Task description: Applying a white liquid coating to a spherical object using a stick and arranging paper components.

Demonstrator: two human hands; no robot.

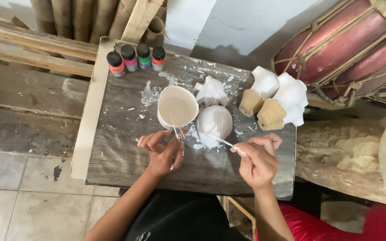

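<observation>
Wooden board (112, 156), right hand (258, 163) pinching brush (222, 141)

Single view only, head-worn camera, looking steeply down from above the person's own chest and lap. Faces forward and down onto a dark wooden worktop (126, 156), which fills the middle of the frame. Close range: both forearms enter from the bottom edge, left hand (162, 151) and right hand (258, 161) sit in the lower centre. Top edge reaches the wall and stacked timber behind the worktop. Left side takes in tiled floor (18, 196); right side catches a red drum (349, 44), cut off by the frame. No second view, so nothing overlaps.
</observation>
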